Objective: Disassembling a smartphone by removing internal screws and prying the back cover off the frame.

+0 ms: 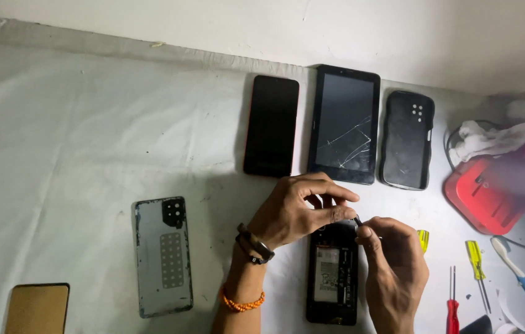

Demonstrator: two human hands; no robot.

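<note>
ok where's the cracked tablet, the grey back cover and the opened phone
cracked tablet [344,124], head view, middle of its screen
grey back cover [163,260], head view, its inner face
opened phone [332,278], head view, its battery

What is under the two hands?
An opened phone lies under the left hand and right hand, its insides showing. Its top end is covered by the hands. They pinch a small dark part.
</note>
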